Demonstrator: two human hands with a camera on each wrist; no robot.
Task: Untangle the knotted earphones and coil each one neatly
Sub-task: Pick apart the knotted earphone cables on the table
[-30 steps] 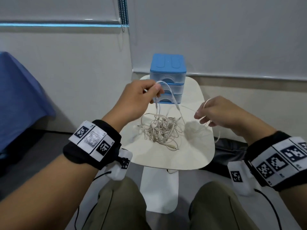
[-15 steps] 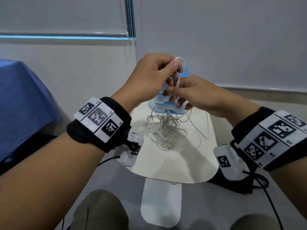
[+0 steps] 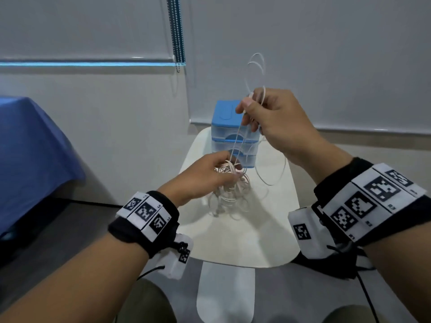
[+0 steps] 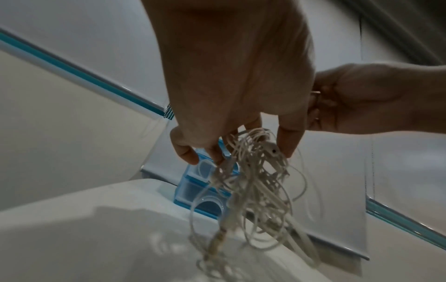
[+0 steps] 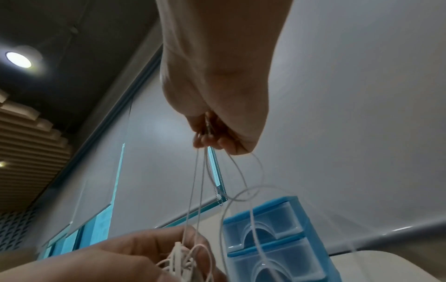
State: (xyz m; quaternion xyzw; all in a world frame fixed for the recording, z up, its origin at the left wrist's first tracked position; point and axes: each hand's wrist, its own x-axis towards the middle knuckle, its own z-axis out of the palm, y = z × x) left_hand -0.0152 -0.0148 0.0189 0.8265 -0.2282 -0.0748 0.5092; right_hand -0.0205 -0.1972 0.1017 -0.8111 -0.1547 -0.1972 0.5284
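Knees show at the bottom of the head view, and past them your two forearms wear black bands (image 3: 144,215) with printed markers. Your left hand (image 3: 200,178) is low over the table (image 3: 245,241), fingers curled down around the top of the tangle (image 3: 229,190) of pale earphones; in the left wrist view the thumb and fingertips (image 4: 288,141) close on the bunch, an earbud (image 4: 271,149) shows just under them, and the rest of the cords hang in loose loops towards the table, with the lowest loops about at its surface. Your right hand (image 3: 272,120) is higher and a little farther out, thumb and forefinger pinched on a cord (image 3: 236,141) that runs taut down into the bunch under your left hand. More of that cord loops up above your right hand and a slack loop (image 3: 277,173) droops below it. Behind the tangle a blue drawer box (image 3: 224,113) stands at the far end of the table. Beyond it are the wall, a roller blind (image 3: 326,54) and its bead chain (image 3: 177,31). A blue cloth (image 3: 30,148) lies off to your left.
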